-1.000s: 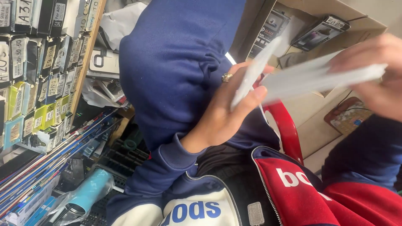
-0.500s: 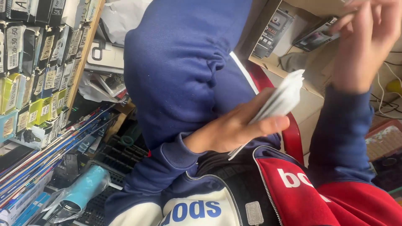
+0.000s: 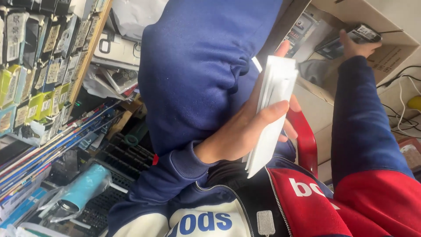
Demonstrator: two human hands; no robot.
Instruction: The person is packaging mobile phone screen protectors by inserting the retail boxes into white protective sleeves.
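My left hand (image 3: 245, 131) is shut on a stack of flat white packets (image 3: 274, 101), held upright against my navy blue jacket. My right hand (image 3: 353, 47) is stretched up into an open cardboard box (image 3: 394, 57) at the top right. There it grips the lower edge of a dark flat packaged item (image 3: 364, 33). Most of its fingers are hidden behind the item.
A rack of small hanging packets (image 3: 30, 79) fills the left side. A light blue cylinder in clear wrap (image 3: 83, 188) lies on a black keyboard at the lower left. The red chair back (image 3: 305, 145) is beside my left hand. White cables (image 3: 401, 109) run at the far right.
My right hand let go of the white packets and rose into the cardboard box, onto the dark item. My left hand turned the stack upright against my jacket.
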